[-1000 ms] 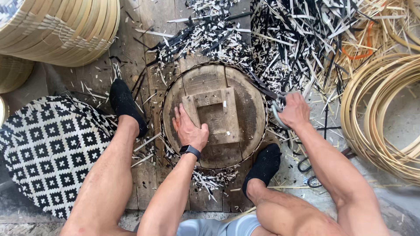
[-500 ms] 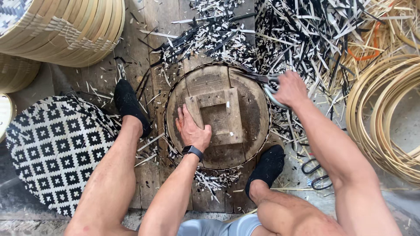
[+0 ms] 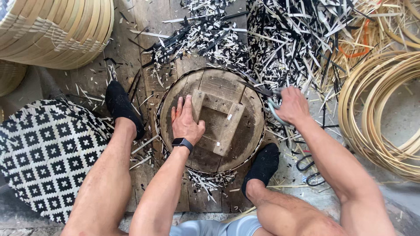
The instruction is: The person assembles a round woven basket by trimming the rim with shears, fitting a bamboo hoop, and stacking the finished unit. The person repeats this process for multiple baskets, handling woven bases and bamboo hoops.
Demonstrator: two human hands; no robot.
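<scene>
round wooden mould (image 3: 245, 94) sat between the feet, woven edge trapped under it. left hand (image 3: 186, 122) lay flat and spread on it at 9 o'clock; right hand (image 3: 292, 105) gripped shears (image 3: 272, 105) at the 3 o'clock rim, nearest the strips.

I sit on a floor of old wooden planks (image 3: 131, 57), with grey concrete (image 3: 404, 113) at my right side. Daylight is soft, shadows are weak.
</scene>
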